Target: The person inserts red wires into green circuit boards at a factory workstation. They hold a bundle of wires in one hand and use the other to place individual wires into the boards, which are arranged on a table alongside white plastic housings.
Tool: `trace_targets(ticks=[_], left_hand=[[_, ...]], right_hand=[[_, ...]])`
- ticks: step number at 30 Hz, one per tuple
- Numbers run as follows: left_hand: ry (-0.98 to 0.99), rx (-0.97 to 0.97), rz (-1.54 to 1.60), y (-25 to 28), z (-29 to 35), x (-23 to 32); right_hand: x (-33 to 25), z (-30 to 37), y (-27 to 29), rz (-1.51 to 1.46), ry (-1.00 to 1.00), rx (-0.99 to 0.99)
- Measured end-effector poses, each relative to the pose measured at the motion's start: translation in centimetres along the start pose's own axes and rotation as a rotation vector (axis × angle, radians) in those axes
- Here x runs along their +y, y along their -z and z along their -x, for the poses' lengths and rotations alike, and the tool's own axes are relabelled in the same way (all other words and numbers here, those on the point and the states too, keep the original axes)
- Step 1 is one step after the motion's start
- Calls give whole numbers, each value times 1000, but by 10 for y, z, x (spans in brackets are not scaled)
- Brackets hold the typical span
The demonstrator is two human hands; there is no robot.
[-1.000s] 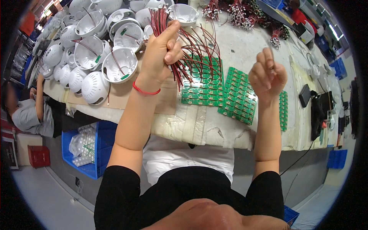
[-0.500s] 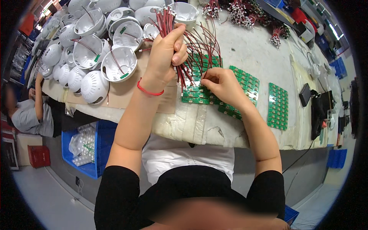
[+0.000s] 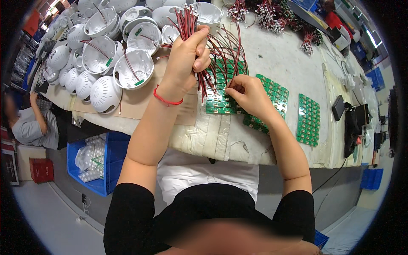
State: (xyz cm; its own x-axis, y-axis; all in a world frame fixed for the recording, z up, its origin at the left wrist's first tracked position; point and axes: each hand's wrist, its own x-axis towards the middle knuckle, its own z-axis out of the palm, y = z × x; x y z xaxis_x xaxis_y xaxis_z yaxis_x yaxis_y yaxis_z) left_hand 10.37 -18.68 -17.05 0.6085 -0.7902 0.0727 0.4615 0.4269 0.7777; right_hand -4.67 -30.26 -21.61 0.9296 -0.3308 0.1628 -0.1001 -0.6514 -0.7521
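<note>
A bundle of thin red and black wires with small white connectors (image 3: 185, 24) is gripped in my left hand (image 3: 187, 57), its ends sticking out above and below the fist. Under the bundle lies a panel of green circuit boards (image 3: 219, 106). My right hand (image 3: 248, 93) is over that panel's right side, thumb and forefinger pinched at a red and black wire. The wire's tip is hidden by the fingers. Several more wires arch from the panel's far part. A second green panel (image 3: 272, 95) lies partly under my right hand and wrist.
Many white perforated dome housings (image 3: 106, 94) are heaped at the left. A third green panel (image 3: 308, 121) lies to the right. More wire bundles (image 3: 272, 19) sit at the far edge. A blue bin (image 3: 106, 170) stands below the table; a person in grey (image 3: 36, 127) sits at far left.
Both hands stay in nearly the same places, the left fist still round the wires and the right fingers still pinched. The whole view has shifted slightly.
</note>
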Motion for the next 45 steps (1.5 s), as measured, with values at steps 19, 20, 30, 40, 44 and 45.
trace_targets(ticks=[19,20,30,40,44,45], left_hand=[[0,-1,5,3,-1,-2],[0,0,11,4,-1,-3],[11,-33,66,6,-9,-8],[-10,-17,8,2,-5,-15],[-39,-31,-88,-4,-3,-13],[-35,-3,-139,-12,1,-10]], right_hand=[[-8,1,-4,234,191,-3],[-8,1,-5,245,190,-8],[4,0,2,108,122,-6],[-32,16,-4,-140,81,39],[-33,15,6,-472,-143,-103],[-35,15,14,-637,-194,-182]])
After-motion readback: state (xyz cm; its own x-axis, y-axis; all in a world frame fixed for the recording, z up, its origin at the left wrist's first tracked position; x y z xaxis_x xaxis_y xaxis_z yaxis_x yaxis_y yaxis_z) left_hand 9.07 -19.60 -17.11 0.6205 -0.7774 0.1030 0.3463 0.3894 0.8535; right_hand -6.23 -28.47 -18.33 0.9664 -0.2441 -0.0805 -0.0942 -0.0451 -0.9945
